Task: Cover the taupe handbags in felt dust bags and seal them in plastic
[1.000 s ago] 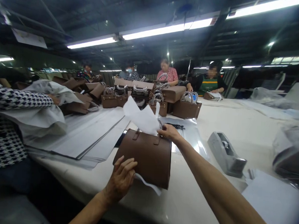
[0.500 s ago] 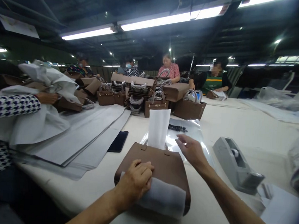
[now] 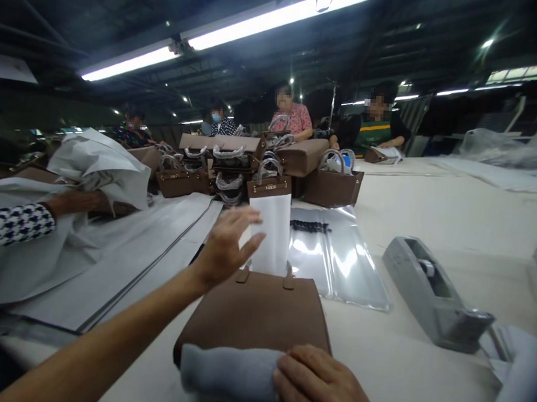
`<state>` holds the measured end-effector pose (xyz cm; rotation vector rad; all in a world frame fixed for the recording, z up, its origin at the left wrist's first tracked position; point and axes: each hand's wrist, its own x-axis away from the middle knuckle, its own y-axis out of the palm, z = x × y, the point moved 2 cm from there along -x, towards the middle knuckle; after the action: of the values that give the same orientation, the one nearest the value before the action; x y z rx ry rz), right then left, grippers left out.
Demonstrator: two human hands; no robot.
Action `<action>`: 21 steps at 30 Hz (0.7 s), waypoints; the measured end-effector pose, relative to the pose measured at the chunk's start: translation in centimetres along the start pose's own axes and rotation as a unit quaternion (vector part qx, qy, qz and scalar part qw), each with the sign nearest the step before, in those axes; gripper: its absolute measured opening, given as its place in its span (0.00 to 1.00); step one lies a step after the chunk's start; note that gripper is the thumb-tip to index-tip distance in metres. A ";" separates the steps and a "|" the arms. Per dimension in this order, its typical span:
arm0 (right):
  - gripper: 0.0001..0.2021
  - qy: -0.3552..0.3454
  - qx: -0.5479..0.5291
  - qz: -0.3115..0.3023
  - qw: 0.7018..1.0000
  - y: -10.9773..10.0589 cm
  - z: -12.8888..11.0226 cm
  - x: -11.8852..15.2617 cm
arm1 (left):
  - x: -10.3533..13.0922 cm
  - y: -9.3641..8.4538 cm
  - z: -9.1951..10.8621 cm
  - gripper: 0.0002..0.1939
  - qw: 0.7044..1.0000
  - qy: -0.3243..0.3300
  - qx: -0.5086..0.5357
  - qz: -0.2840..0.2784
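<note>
A brown handbag (image 3: 258, 311) lies flat on the table before me, its handles pointing away. Around its near end is a translucent white foam sheet (image 3: 232, 370). My right hand (image 3: 326, 384) rests on the right part of this sheet, fingers together and bent over it. Raised above the bag's far left corner, my left hand (image 3: 232, 244) has its fingers apart and nothing in them. A white foam strip (image 3: 271, 231) stands up at the handles, just right of my left hand.
Wrapped-handle handbags (image 3: 332, 186) are piled behind. Clear plastic sheets (image 3: 337, 258) lie right of the strip, near a grey tape dispenser (image 3: 434, 294). Paper sheets (image 3: 159, 231) cover the left, where a co-worker's checkered sleeve (image 3: 15, 227) reaches in. Other people sit across the table.
My left hand has left the bag and risen toward the white strip. My right hand has come down onto the foam at the near end. The view has shifted slightly.
</note>
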<state>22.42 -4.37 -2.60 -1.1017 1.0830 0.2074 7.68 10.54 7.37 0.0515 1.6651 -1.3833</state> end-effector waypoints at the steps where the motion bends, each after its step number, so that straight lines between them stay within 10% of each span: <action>1: 0.08 0.013 -0.012 0.000 1.000 0.0 0.0 0.0 | -2.7 0.7 -1.0 0.16 0.999 -0.002 -0.041 0.012; 4: 0.06 0.057 -0.025 0.011 0.998 0.2 0.0 0.2 | -8.9 3.7 -3.0 0.19 0.994 0.003 -0.072 -0.086; 7: 0.09 0.103 -0.022 0.015 0.994 0.4 0.2 0.4 | -10.0 4.9 -1.9 0.15 0.981 0.050 -0.044 -0.184; 14: 0.09 0.171 -0.051 -0.022 0.984 1.2 -0.6 0.6 | 1.8 0.6 7.1 0.11 0.950 0.251 -0.050 -0.179; 21: 0.11 0.200 -0.087 -0.083 0.972 1.3 -0.5 0.5 | 10.6 2.7 8.6 0.07 0.989 0.150 -0.002 0.005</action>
<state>21.64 -4.30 -3.78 -1.4242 1.3381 -0.0594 8.55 -0.56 -0.99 0.2775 1.9118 -1.4172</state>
